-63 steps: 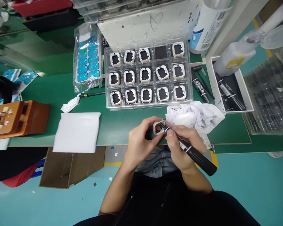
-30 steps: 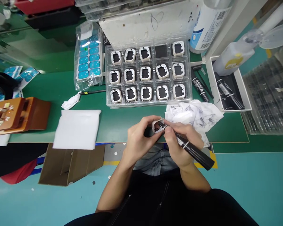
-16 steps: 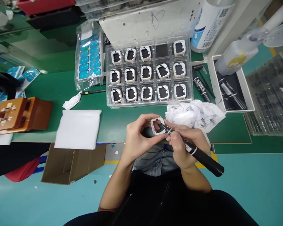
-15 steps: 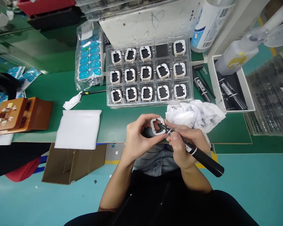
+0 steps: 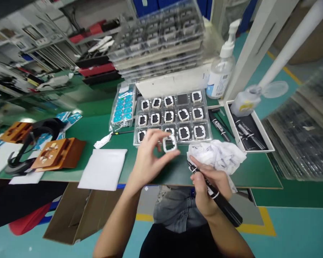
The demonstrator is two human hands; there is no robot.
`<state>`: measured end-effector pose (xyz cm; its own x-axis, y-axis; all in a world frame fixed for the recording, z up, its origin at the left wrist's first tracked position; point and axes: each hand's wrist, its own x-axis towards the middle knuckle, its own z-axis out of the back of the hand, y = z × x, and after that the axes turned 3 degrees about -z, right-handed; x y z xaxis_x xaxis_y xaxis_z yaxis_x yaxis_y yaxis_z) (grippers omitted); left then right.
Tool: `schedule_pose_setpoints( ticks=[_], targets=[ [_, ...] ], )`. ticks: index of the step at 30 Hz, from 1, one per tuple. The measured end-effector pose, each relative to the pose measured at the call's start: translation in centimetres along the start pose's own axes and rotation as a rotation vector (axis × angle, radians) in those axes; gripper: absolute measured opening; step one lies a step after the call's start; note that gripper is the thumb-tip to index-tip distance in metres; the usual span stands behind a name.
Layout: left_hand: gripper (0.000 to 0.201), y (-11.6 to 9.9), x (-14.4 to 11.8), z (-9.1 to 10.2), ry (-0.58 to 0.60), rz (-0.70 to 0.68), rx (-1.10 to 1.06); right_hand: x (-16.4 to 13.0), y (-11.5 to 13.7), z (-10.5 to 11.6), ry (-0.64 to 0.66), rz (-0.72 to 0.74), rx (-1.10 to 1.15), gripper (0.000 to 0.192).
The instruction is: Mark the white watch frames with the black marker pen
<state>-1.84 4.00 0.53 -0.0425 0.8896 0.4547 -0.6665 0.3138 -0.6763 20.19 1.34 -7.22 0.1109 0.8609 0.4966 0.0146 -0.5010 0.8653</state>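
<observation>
Between the thumb and fingers of my left hand (image 5: 150, 157) is a small white square frame (image 5: 169, 144), held upright just in front of the clear tray's near row. My right hand (image 5: 211, 184) grips a black marker pen (image 5: 218, 199), its tip pointing up and left, apart from the frame. Beyond my left hand lies the clear plastic tray (image 5: 175, 107), with similar white frames in its compartments; one back-row compartment shows only a dark pad (image 5: 182, 99). A crumpled, ink-stained white cloth (image 5: 218, 154) rests by my right hand.
At the right stands a white box (image 5: 269, 147) with markers and a bottle (image 5: 246, 102). A pump bottle (image 5: 220, 77) and stacked trays (image 5: 161, 39) are behind. Leftward lie a bag of blue stickers (image 5: 123, 107), a white foam sheet (image 5: 103, 169) and orange-brown blocks (image 5: 60, 154).
My left hand has moved the white frame away from the marker tip, forward toward the tray. The marker stays in my right hand. The head view has tilted up, showing more background.
</observation>
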Motion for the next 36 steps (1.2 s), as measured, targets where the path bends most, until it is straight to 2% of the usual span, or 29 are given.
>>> schedule_pose_setpoints(
  ticks=[2, 5, 8, 10, 16, 21, 25, 32, 36],
  targets=[
    [0.046, 1.0, 4.6, 0.4, -0.025, -0.103, 0.130, 0.3, 0.0, -0.3, -0.024, 0.026, 0.021, 0.016],
    [0.046, 2.7, 12.0, -1.0, 0.025, -0.182, 0.249, 0.7, 0.3, -0.5, -0.021, 0.040, -0.011, 0.011],
    [0.044, 4.0, 17.6, -3.7, 0.217, -0.077, 0.473, 0.8, 0.5, -0.4, -0.032, 0.033, -0.070, 0.005],
    [0.042, 4.5, 19.4, -4.9, 0.280, -0.038, 0.537, 0.8, 0.4, -0.4, -0.052, 0.030, -0.099, 0.006],
    [0.050, 4.2, 19.5, -6.0, 0.275, -0.058, 0.566, 0.7, 0.0, -0.5, -0.057, 0.054, -0.124, 0.009],
    [0.029, 2.3, 20.4, -7.7, 0.413, -0.168, 0.523, 0.6, -0.4, -0.5, -0.078, 0.025, -0.050, 0.014],
    [0.017, 2.0, 21.8, -8.5, 0.457, -0.163, 0.462, 0.5, -1.0, -0.6, -0.100, 0.013, -0.041, 0.017],
    [0.008, 2.4, 22.6, -7.4, 0.405, -0.113, 0.230, 0.4, -1.6, -0.3, -0.085, 0.030, -0.068, 0.018],
    [0.014, 2.4, 20.3, -5.9, 0.363, -0.096, 0.053, 0.0, -2.0, 0.0, -0.076, 0.032, -0.061, 0.014]
  ],
)
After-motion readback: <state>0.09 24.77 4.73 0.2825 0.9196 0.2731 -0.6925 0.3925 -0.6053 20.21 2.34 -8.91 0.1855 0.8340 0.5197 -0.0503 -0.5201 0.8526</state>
